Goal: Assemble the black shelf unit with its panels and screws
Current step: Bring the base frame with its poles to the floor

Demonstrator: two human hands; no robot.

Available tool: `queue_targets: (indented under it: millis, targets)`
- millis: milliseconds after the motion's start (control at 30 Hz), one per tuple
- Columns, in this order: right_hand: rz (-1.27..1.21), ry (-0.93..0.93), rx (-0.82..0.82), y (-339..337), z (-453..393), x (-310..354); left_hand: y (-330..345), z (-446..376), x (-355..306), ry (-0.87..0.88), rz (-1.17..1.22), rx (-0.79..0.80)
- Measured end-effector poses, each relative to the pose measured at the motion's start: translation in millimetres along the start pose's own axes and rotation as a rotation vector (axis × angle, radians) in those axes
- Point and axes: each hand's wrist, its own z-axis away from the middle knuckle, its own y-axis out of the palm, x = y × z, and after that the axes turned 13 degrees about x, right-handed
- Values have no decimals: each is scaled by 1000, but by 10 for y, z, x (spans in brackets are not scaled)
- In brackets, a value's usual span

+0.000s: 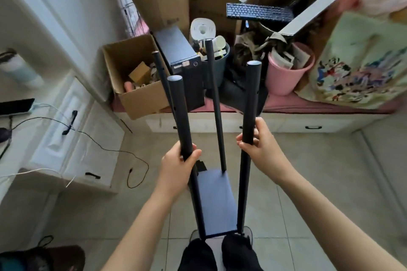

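Observation:
The black shelf unit stands upright on the tiled floor in front of me. Its dark bottom panel sits low between several black round posts. My left hand grips the near left post about halfway up. The near right post is gripped by my right hand at similar height. Two far posts, the far left post and the far right post, rise behind. No screws are visible.
A bed platform ahead carries an open cardboard box, a black case, a teal bin, a pink bucket and a keyboard. White drawers and a loose cable lie left. My black-socked feet stand at the panel's near edge.

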Motion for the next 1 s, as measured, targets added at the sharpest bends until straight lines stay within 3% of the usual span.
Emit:
queue_targets:
  millis: [167, 300, 600, 800, 1000]
  targets:
    - [70, 52, -42, -461, -11, -364, 463, -340, -50, -83, -203, 75]
    - [72, 72, -61, -1004, -52, -717, 1020, -590, -182, -126, -178, 114]
    - [31, 209, 29, -2240, -338, -1632, 2428, -1182, -262, -288, -241, 23]
    - [29, 280, 82, -2612, -639, -2247, 3016, -1591, -44, -328, -294, -41]
    - [-25, 334, 31, -2804, -1083, -2754, 3393, -2127, 280, -344, -210, 29]
